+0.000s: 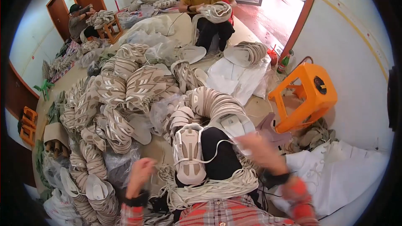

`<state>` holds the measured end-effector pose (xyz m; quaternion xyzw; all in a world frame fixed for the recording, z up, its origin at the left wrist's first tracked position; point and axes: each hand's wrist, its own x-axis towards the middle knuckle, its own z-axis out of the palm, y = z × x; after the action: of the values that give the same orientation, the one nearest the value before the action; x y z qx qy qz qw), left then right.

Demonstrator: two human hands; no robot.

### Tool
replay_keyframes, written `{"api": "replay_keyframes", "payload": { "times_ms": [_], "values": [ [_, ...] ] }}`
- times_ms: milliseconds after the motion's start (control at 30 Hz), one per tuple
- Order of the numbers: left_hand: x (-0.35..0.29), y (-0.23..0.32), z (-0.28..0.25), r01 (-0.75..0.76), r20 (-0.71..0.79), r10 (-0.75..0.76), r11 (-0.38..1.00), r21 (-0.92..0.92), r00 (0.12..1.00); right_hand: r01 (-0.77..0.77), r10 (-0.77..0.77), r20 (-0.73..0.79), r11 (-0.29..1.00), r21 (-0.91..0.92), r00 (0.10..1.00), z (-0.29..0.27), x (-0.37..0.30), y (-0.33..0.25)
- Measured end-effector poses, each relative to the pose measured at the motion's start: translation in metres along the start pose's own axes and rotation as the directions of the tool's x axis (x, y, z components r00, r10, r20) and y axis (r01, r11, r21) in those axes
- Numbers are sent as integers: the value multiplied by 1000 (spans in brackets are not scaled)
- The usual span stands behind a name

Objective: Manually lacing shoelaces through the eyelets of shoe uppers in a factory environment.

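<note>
Left hand by lap's left edge, fingers curled, can't tell if gripping. Beige-and-white fabric shoe upper on left side of black-trousered lap; off-white lace bundle along near edge. Right hand, blurred, pinches thin cream lace running from upper.

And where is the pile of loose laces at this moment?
In the head view, the laces lie across the person's black trousers at lower centre, between the shoe upper and the plaid shirt, right of the left hand.
</note>
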<state>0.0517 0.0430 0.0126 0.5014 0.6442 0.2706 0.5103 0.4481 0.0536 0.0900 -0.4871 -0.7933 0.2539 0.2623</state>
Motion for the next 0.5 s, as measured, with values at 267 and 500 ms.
{"api": "replay_keyframes", "payload": {
  "times_ms": [267, 500],
  "values": [
    [34, 55, 94, -41, 441, -23, 990, 134, 897, -156, 146, 231, 987, 25, 962, 150, 31, 8],
    [51, 65, 82, 187, 630, -244, 970, 156, 738, -212, 190, 253, 976, 60, 948, 157, 23, 2]
  ]
}}
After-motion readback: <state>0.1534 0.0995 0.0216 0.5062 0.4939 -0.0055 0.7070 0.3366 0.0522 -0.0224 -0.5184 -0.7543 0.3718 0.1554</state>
